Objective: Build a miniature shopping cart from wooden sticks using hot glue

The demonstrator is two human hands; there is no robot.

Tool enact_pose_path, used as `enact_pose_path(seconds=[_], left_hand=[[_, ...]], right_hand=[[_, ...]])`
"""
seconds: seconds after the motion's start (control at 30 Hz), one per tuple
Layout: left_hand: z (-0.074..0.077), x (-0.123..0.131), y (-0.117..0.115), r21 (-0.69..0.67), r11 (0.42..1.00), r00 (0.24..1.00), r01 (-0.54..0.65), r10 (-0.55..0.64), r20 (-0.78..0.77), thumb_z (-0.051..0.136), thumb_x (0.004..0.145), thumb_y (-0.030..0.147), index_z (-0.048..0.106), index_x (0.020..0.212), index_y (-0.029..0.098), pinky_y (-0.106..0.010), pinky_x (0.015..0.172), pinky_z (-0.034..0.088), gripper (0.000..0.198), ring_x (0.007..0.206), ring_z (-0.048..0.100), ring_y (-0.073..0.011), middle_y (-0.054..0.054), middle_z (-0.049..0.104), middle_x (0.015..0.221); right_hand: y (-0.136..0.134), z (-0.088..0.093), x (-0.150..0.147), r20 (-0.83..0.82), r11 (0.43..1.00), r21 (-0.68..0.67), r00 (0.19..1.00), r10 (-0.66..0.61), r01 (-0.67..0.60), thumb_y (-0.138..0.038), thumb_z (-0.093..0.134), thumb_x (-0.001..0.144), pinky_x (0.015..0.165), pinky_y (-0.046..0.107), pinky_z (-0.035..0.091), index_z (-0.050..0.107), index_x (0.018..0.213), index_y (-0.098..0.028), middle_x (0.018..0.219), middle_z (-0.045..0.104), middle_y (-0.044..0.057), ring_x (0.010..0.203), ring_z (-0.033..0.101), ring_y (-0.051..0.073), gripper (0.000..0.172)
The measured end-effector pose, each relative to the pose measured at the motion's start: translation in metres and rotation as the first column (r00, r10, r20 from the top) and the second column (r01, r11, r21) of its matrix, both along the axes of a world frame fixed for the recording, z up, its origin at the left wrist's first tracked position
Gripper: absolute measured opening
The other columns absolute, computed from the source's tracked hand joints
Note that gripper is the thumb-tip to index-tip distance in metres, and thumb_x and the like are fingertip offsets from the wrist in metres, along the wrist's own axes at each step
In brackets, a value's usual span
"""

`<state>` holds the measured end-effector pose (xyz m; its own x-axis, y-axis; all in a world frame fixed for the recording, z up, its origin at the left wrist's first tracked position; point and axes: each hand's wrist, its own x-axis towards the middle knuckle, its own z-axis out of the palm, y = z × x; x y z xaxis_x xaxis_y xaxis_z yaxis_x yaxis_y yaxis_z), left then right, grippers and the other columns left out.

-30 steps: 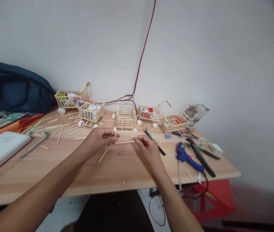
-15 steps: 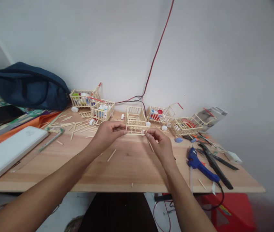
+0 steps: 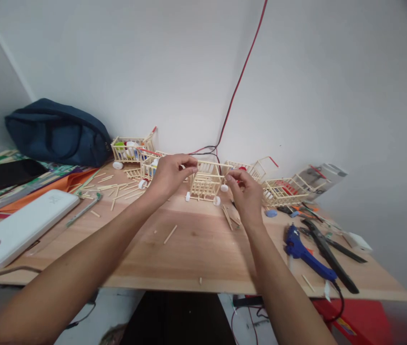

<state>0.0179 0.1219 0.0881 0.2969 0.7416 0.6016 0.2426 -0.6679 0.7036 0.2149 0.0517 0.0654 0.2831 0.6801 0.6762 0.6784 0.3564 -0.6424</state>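
Note:
A small cart of pale wooden sticks (image 3: 205,188) with white wheels stands upright at the middle of the table. Above its top edge runs a thin wooden stick (image 3: 212,164), level and crosswise. My left hand (image 3: 175,173) pinches the stick's left end between thumb and fingertips. At the other end, my right hand (image 3: 244,191) has thumb and finger closed round the stick's tip. Whether the stick touches the cart cannot be made out.
More stick carts stand behind to the left (image 3: 131,149) and right (image 3: 284,191). Loose sticks lie at left. A blue glue gun (image 3: 306,254) and black-handled pliers (image 3: 333,261) lie right, a white power bank (image 3: 27,227) and blue bag (image 3: 60,134) left.
Both hands have risen with the stick, from low in front of the cart to its top edge. The cart's lower front and wheels now show. The view has shifted slightly.

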Motion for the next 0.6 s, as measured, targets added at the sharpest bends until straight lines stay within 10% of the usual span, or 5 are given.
enact_pose_path(seconds=[0.6], left_hand=[[-0.011, 0.003, 0.006, -0.083, 0.995, 0.994, 0.046, -0.038, 0.100, 0.062, 0.077, 0.019, 0.072, 0.083, 0.016, -0.026, 0.077, 0.049, 0.012, 0.078, 0.066, -0.0152, -0.002, 0.074, 0.084]], right_hand=[[0.014, -0.010, -0.001, -0.014, 1.000, 0.019, 1.000, -0.014, 0.015, -0.030, 0.056, 0.086, 0.067, 0.026, 0.042, 0.066, 0.089, -0.019, 0.086, 0.068, 0.001, 0.073, 0.057, 0.014, 0.015]])
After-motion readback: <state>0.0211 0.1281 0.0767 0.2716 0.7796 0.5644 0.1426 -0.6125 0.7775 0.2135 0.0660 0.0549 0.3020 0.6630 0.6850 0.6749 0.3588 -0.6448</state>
